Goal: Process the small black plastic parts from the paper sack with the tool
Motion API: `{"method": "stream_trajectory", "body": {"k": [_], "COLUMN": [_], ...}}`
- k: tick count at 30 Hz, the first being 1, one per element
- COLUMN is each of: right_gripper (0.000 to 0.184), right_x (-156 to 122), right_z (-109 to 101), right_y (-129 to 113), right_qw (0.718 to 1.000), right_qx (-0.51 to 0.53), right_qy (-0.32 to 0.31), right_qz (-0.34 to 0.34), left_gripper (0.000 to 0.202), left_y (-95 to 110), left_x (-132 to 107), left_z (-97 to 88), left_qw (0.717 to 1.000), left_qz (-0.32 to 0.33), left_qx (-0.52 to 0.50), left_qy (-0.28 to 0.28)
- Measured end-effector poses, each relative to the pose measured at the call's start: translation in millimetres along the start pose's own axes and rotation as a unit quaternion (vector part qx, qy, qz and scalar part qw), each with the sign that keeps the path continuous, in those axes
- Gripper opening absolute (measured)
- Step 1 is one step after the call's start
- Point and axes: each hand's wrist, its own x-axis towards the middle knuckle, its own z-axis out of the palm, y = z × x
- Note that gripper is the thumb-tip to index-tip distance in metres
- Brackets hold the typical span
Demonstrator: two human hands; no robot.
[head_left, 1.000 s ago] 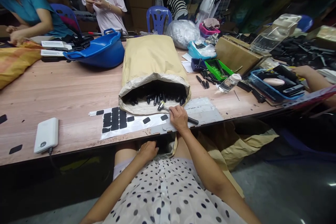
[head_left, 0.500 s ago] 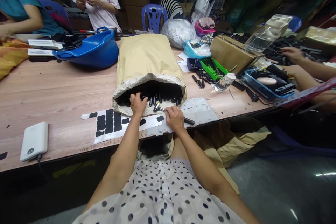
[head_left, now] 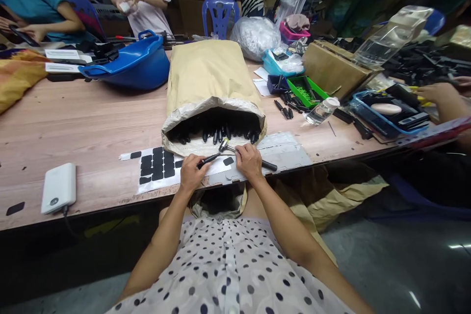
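My left hand (head_left: pixel 191 172) is closed around a slim black pointed piece (head_left: pixel 209 160), just in front of the sack's mouth. My right hand (head_left: pixel 248 161) grips a small hammer (head_left: pixel 270 165) by its dark handle, the metal head pointing left toward the black piece. Behind both hands lies a tan paper sack (head_left: pixel 208 71), its open mouth facing me, with many similar black pieces (head_left: pixel 220 135) inside. Under and beside my left hand is a white sheet (head_left: pixel 147 188) carrying rows of black rounded patches (head_left: pixel 158 163). A grey flat board (head_left: pixel 285 152) lies at the table edge by the hammer.
A white power bank (head_left: pixel 59 187) with a cable sits at left. Behind it is a blue basin (head_left: pixel 128 66). On the right are a green tray (head_left: pixel 305 91), a clear bottle (head_left: pixel 322 112), a cardboard box (head_left: pixel 331 71) and a blue basket (head_left: pixel 390 115). Other people work around the table.
My left hand has come out of the sack's mouth toward me, now holding a black piece. My right hand keeps the hammer in nearly the same place. The view has shifted slightly.
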Motion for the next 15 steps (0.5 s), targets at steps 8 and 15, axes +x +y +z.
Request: {"method": "stream_trajectory", "body": {"k": [8,15], "right_gripper": [0.022,0.026], "right_x": [2.1,-5.6], "right_z": [-1.0,-13.6], "right_y": [2.6,-5.5], "right_qw": [1.000,0.997], "right_qx": [-0.014,0.070], "right_qy": [-0.012,-0.006], "right_qz": [-0.001,0.014], "left_gripper": [0.015,0.013], "left_y": [-5.0,-4.8], "left_x": [-2.9,-3.1], "left_z": [4.0,6.0], "left_qw": [0.998,0.998], "left_qz": [0.030,0.024], "left_qx": [0.023,0.018], "left_qy": [-0.041,-0.056]}}
